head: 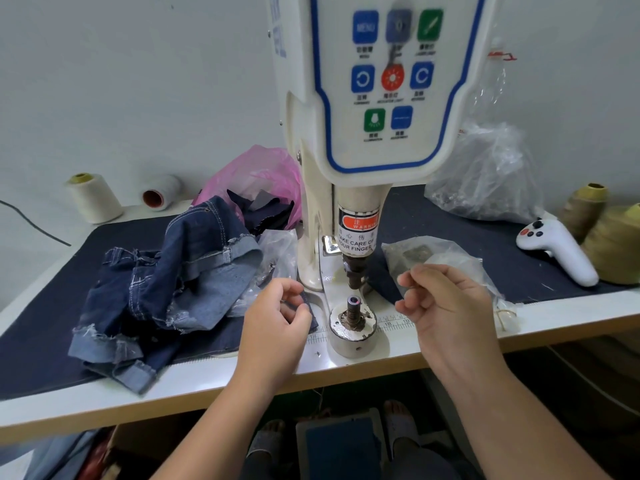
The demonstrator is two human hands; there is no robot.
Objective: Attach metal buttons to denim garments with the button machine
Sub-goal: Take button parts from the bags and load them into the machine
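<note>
Loading looks like the step in hand: the denim garments (pixel 166 289) lie heaped at my left, well clear of the lower die (pixel 353 303). My left hand (pixel 277 327) curls beside that die, seemingly pinching a small dark scrap; my right hand (pixel 446 306) pinches something too small to name. Next I need a button seated and cloth over it. The press head's warning label (pixel 356 233) reads "TAKE CARE OF YOUR FINGER".

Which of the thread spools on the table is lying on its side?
The small white thread spool with the red-brown core, back left by the wall. Its open end faces the camera, while the taller cream cone beside it and the olive cones at far right stand upright.
</note>
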